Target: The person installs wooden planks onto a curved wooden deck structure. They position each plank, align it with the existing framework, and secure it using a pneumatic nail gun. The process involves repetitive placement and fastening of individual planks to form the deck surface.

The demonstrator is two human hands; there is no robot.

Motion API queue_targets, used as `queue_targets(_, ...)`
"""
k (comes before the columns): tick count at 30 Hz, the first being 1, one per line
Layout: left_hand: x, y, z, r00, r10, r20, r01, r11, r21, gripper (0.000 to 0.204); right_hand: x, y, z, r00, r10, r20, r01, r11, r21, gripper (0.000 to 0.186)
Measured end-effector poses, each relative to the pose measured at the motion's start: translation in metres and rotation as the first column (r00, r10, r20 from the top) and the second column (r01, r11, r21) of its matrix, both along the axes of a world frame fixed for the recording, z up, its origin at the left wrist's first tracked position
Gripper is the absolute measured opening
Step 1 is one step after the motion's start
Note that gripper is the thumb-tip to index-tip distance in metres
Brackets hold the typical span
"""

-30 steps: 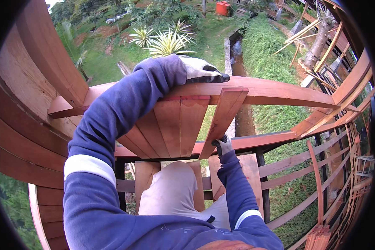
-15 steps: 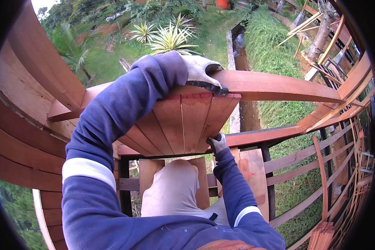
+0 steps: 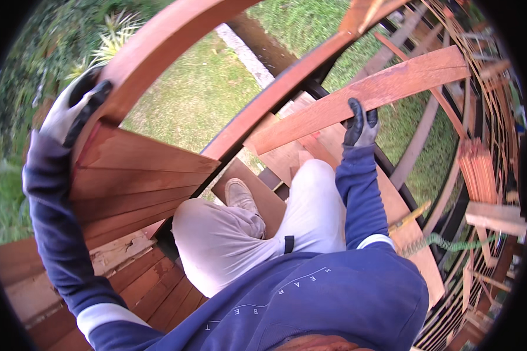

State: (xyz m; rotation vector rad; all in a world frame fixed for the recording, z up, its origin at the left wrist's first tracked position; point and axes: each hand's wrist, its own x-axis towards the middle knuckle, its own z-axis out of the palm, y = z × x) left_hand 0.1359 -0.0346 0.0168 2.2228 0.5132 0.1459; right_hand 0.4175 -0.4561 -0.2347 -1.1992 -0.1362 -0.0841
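My left hand [image 3: 76,108], in a white and black work glove, grips the curved wooden top rail [image 3: 158,44] at the far left. Just below that hand, a row of fitted reddish wooden boards [image 3: 146,169] spans from the top rail to the lower rail [image 3: 287,85]. Over to the right, my gloved right hand [image 3: 360,128] is closed round a loose wooden board [image 3: 410,76]. The board is held slantwise, its left end close to the lower rail and its right end raised outward.
I sit or crouch above plank boards [image 3: 421,257]. A yellow tool [image 3: 410,216] and a green coiled hose [image 3: 448,241] lie at right, near a stack of reddish strips [image 3: 477,167]. Curved slats and framing fill the right edge. Grass [image 3: 181,99] shows beyond the rails.
The view has swung to the right. My right hand has left the lower end of the fitted boards and now holds a loose board. My left hand stays on the top rail.
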Motion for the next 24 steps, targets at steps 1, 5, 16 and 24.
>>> queue_targets(1, 0.017, -0.02, 0.005, 0.996, -0.025, -0.082, 0.038, 0.987, 0.157, 0.055, 0.016, -0.043, -0.005, 0.981, -0.147, 0.125, 0.158, 0.983, -0.088, 0.038)
queue_targets(5, 0.02, 0.007, -0.007, 0.996, -0.065, -0.053, 0.077, 0.961, 0.266, 0.047, 0.011, -0.154, 0.029, 0.91, -0.352, 0.218, 0.334, 0.935, 0.115, 0.046)
queue_targets(16, 0.003, 0.025, -0.006, 0.972, -0.152, -0.179, 0.219, 0.865, 0.452, 0.042, -0.015, -0.248, -0.042, 0.933, -0.17, 0.318, 0.361, 0.415, -0.835, 0.056)
queue_targets(24, 0.028, -0.033, 0.006, 0.994, 0.102, -0.038, -0.095, 0.983, 0.16, 0.051, -0.035, -0.172, -0.018, 0.793, 0.194, 0.578, 0.585, 0.023, -0.81, 0.087)
